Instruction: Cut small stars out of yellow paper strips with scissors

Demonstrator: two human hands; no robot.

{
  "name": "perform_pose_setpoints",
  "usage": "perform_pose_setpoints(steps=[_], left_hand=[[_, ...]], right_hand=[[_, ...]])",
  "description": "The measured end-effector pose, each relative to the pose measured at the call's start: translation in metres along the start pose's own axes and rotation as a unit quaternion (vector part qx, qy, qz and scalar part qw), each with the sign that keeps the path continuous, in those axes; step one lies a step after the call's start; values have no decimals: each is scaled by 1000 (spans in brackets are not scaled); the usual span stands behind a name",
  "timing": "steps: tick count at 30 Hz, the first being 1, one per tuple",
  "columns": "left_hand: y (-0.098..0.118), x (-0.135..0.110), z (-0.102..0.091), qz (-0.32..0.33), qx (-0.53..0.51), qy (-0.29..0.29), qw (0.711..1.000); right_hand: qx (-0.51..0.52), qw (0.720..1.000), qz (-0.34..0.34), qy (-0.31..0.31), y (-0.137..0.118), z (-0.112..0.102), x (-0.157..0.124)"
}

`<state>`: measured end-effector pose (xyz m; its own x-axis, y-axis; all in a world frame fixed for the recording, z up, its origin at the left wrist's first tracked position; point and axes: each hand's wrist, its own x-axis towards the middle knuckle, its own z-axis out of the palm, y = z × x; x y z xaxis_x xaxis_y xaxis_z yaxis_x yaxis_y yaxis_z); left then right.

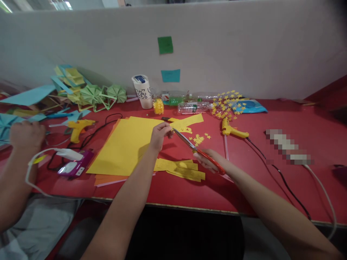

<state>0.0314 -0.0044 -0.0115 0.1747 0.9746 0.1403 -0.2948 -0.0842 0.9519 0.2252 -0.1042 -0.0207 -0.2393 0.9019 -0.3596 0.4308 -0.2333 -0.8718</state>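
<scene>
My left hand (160,135) is closed in a pinch at the blade tips, on a tiny piece of yellow paper mostly hidden by the fingers. Red-handled scissors (187,139) are gripped in my right hand (210,160), their blades nearly together and pointing at my left fingertips. Just beneath the blades lies a small pile of yellow paper stars (198,139). Yellow paper strips (180,169) lie nearer me, between my forearms. Left of my hand is a stack of yellow sheets (119,144), with orange and pink edges below. A yellow cut scrap (185,129) lies behind.
A yellow glue gun (233,130) trails its cord rightward; another glue gun (79,129) lies left near a purple power strip (77,164). Plastic bottles (193,107), a white tumbler (142,92) and a star bunch (227,104) line the back. A co-worker's hand (27,134) is far left.
</scene>
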Motion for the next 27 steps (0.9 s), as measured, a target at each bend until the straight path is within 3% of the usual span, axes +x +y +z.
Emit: perform_pose_setpoints(steps=[12,27], left_hand=[[1,-1,1,10,9,-2,1000],[0,-3,2,21,24,-23,999]], right_hand=[[36,998,-21,-40,5,-5,1],[50,997,-28,-42,-1,-4,-2]])
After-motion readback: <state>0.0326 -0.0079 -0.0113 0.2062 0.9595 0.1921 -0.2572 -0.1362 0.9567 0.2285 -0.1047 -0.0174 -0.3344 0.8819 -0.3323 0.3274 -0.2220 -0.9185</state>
